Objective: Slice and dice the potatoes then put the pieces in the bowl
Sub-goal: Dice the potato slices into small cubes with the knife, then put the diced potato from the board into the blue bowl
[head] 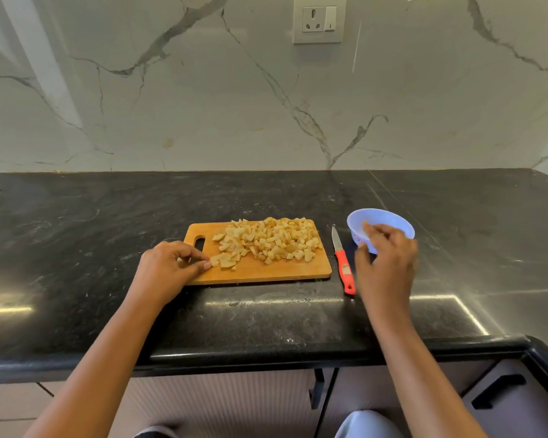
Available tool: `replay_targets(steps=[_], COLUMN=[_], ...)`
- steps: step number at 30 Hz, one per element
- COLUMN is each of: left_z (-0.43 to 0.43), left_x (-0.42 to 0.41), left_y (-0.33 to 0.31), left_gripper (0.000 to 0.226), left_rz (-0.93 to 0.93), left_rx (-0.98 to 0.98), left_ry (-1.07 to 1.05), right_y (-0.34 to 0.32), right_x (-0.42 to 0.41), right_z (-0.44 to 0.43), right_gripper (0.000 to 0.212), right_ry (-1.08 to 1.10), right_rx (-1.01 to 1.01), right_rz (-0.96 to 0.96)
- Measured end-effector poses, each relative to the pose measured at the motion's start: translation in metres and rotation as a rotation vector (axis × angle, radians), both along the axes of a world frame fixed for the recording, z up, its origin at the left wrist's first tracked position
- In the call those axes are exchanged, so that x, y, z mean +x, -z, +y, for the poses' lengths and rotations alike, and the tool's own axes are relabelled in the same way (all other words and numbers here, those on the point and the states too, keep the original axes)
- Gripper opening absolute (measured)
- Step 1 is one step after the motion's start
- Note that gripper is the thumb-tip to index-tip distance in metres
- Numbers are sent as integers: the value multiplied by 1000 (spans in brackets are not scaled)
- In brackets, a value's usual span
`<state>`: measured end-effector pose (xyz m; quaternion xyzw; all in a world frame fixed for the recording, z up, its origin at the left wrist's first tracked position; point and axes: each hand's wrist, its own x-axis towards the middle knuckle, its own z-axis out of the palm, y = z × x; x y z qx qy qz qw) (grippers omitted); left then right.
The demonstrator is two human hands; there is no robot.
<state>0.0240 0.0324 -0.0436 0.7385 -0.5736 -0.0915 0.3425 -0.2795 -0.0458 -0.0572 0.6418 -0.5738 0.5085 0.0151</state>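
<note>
Potato pieces (268, 241) lie diced in a loose heap on the board (266, 271); I can see none in the bowl (393, 219). The left grip (165, 270) rests on the board's handle end, fingers curled and thumb tip against the nearest piece; whether it pinches one I cannot tell. The right grip (385, 263) curls over the bowl's near rim, thumb outside. The knife (342, 263) lies between board and bowl on the tabletop (266, 317). The transfer looks about to start. It would go best with the bowl brought tight against the board's edge, well away from the blade, and the pieces swept in by small handfuls so that none scatter.
</note>
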Motion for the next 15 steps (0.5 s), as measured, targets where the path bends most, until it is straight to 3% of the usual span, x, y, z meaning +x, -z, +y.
replay_targets(steps=[2, 8, 12, 15], left_z=[-2, -4, -5, -7], left_x=[-2, -14, -14, -11], left_y=[0, -4, -5, -9], left_gripper=[9, 14, 19, 23], left_rz=[-23, -114, -147, 9], left_rx=[-17, -64, -92, -115], left_ry=[-5, -27, 21, 1], right_y=[-2, -7, -12, -23], right_x=[-11, -21, -18, -4], right_z=[-11, -36, -36, -29], right_gripper=[36, 25, 25, 21], right_ry=[79, 38, -33, -126], right_rx=[-19, 315, 183, 42], right_rz=[137, 351, 312, 267])
